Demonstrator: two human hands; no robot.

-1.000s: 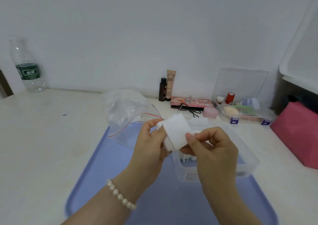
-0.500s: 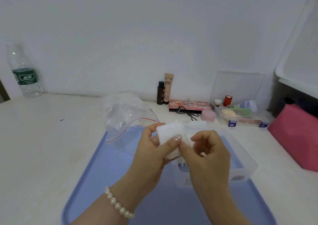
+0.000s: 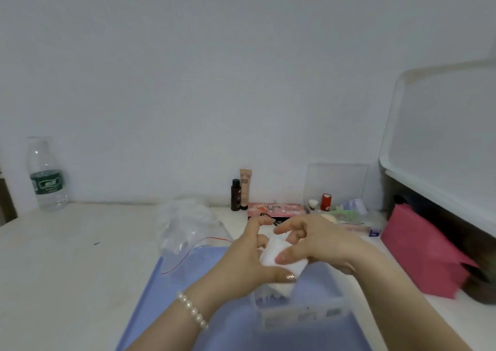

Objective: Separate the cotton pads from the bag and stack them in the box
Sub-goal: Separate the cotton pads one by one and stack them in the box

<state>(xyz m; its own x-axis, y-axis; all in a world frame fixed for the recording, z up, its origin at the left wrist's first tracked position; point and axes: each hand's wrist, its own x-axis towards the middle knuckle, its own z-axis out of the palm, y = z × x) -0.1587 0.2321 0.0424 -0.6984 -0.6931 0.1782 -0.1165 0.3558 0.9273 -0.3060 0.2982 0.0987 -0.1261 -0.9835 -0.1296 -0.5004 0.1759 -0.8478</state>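
Blurred by motion: both hands, the left hand (image 3: 251, 263) and right hand (image 3: 318, 240), with the cotton pads (image 3: 281, 259) between them mostly covered by fingers, count impossible to tell. Smeared too, the clear box (image 3: 303, 314), its contents unreadable. Cut off at the bottom edge: blue tray (image 3: 166, 297) and both forearms.

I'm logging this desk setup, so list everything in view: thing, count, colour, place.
cotton pads: small stack, white, between both hands
box: one, clear, on tray
tray: one, blue, on table
bag: one, clear with red strip, behind tray
bottle: one, clear with green label, far left
tube: one, beige, by wall
dark bottle: one, beside tube
organiser: one, clear, right of tube
pouch: one, pink, far right
left hand: bracelet on wrist
right hand: on pads
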